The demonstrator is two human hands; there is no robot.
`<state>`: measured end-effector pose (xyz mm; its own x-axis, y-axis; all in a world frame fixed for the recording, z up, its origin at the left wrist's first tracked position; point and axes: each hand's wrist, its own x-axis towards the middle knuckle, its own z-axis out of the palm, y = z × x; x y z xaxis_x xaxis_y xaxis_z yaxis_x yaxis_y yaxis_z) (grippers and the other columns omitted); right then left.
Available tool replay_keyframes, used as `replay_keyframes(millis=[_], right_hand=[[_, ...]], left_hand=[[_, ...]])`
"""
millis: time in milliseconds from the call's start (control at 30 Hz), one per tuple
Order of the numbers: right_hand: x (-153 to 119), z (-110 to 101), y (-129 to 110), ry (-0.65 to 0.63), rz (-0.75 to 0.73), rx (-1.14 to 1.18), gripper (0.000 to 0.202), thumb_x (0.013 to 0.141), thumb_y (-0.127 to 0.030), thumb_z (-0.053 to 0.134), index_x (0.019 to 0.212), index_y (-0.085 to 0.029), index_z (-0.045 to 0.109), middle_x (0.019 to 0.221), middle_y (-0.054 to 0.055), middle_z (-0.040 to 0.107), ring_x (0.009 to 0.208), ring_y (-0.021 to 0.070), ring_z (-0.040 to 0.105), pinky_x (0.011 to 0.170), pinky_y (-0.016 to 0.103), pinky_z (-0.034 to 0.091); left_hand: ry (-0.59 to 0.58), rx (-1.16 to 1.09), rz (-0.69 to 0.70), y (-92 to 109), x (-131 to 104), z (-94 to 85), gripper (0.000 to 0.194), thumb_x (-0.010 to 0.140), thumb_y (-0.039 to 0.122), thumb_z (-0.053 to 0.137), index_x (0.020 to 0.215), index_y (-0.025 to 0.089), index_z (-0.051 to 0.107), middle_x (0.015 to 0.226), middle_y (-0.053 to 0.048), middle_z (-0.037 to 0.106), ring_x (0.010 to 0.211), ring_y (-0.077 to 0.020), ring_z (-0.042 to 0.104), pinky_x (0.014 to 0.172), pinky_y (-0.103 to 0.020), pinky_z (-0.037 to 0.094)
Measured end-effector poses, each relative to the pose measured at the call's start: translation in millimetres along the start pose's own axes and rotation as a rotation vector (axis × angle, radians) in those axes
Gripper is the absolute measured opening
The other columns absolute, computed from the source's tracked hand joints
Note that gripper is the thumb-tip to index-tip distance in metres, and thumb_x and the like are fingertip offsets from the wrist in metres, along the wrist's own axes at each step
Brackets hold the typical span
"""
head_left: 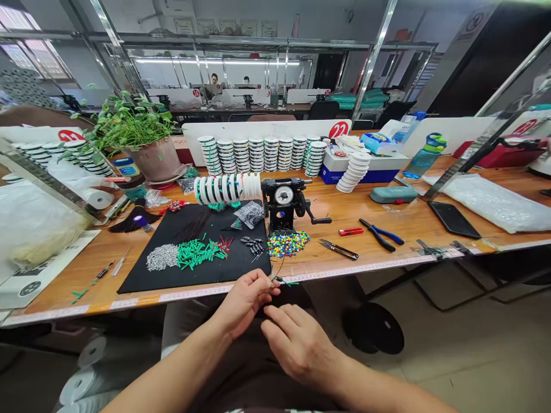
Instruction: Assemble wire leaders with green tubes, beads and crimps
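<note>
My left hand (249, 298) is just off the table's front edge, thumb and forefinger pinched on a small black piece with a green tube (291, 283). A thin dark line loops up from it. My right hand (299, 341) is just below and to the right, its fingers curled together; whatever they hold is hidden. Beyond the hands, a black mat (142, 275) bears green tubes (198, 254), small silver pieces (162, 258), red pieces (224, 245) and black pieces with wire ends (253, 246). Multicoloured beads (288, 244) are heaped beside the mat.
A hand-cranked winder (284, 198) carries white spools (228, 188). To the right lie pointed snips (338, 249), a red tool (350, 231), pliers (381, 234) and a phone (454, 219). Spool stacks (267, 155) and a potted plant (155, 160) stand behind. A stool (372, 328) is below.
</note>
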<state>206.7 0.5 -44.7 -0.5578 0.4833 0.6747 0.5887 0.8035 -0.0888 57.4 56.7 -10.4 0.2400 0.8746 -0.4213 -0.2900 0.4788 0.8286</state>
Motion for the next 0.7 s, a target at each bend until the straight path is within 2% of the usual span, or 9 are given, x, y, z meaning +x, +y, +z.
replay_keyframes(millis=[167, 267, 367, 433, 533, 600, 700], right_hand=[[-0.5, -0.1, -0.7, -0.009, 0.004, -0.001, 0.023, 0.096, -0.008, 0.040, 0.094, -0.014, 0.062, 0.096, 0.014, 0.070, 0.075, 0.0223, 0.061, 0.069, 0.035, 0.050], [0.6, -5.8, 5.1, 0.038, -0.020, 0.066, 0.021, 0.096, -0.008, 0.042, 0.099, -0.014, 0.061, 0.099, 0.014, 0.071, 0.079, 0.0221, 0.064, 0.070, 0.034, 0.054], [7.6, -10.4, 22.3, 0.180, 0.064, 0.171, 0.018, 0.094, -0.005, 0.050, 0.106, -0.016, 0.058, 0.095, 0.011, 0.071, 0.083, 0.0204, 0.067, 0.075, 0.031, 0.056], [15.3, -7.8, 39.2, 0.197, 0.180, 0.193, 0.022, 0.094, -0.004, 0.051, 0.111, -0.017, 0.056, 0.099, 0.011, 0.071, 0.090, 0.0218, 0.068, 0.078, 0.032, 0.057], [25.1, 1.5, 64.3, 0.079, 0.273, 0.171, 0.027, 0.094, -0.007, 0.047, 0.119, -0.014, 0.054, 0.104, 0.014, 0.069, 0.088, 0.0239, 0.069, 0.072, 0.035, 0.058], [27.6, 3.9, 75.8, -0.022, 0.242, 0.141, 0.023, 0.095, -0.007, 0.047, 0.114, -0.012, 0.058, 0.095, 0.012, 0.069, 0.080, 0.0231, 0.068, 0.068, 0.034, 0.057], [26.7, -5.2, 83.8, -0.140, 0.155, 0.139, 0.017, 0.098, -0.009, 0.049, 0.095, -0.015, 0.065, 0.081, 0.007, 0.064, 0.073, 0.0204, 0.063, 0.066, 0.030, 0.054]], left_hand=[[-0.016, -0.037, -0.037, 3.7, -0.2, -0.5, 0.034, 0.058, 0.025, 0.083, 0.062, 0.017, 0.051, 0.080, -0.004, 0.070, 0.070, -0.0099, 0.062, 0.058, -0.015, 0.044], [-0.016, -0.013, -0.050, 6.7, 0.2, -0.9, 0.035, 0.058, 0.026, 0.083, 0.063, 0.017, 0.049, 0.078, -0.003, 0.069, 0.064, -0.0084, 0.059, 0.048, -0.013, 0.035], [-0.044, 0.148, 0.013, 10.3, 1.2, -1.4, 0.031, 0.065, 0.032, 0.077, 0.065, 0.018, 0.049, 0.065, -0.001, 0.065, 0.047, -0.0049, 0.042, 0.040, -0.015, 0.017], [-0.069, 0.310, 0.113, 12.6, 2.2, -2.6, 0.026, 0.069, 0.032, 0.072, 0.065, 0.019, 0.050, 0.057, 0.002, 0.059, 0.045, -0.0062, 0.039, 0.042, -0.016, 0.021], [-0.081, 0.534, 0.283, 15.5, 2.5, -6.4, 0.019, 0.072, 0.028, 0.066, 0.063, 0.019, 0.052, 0.062, 0.001, 0.059, 0.056, -0.0120, 0.051, 0.052, -0.021, 0.036], [-0.059, 0.711, 0.370, 17.4, 1.2, -10.1, 0.013, 0.074, 0.023, 0.062, 0.065, 0.019, 0.054, 0.065, 0.001, 0.058, 0.059, -0.0134, 0.050, 0.054, -0.023, 0.036], [-0.015, 1.002, 0.531, 20.6, -2.4, -14.6, 0.011, 0.077, 0.013, 0.058, 0.069, 0.020, 0.059, 0.063, 0.003, 0.054, 0.057, -0.0132, 0.045, 0.054, -0.025, 0.031]])
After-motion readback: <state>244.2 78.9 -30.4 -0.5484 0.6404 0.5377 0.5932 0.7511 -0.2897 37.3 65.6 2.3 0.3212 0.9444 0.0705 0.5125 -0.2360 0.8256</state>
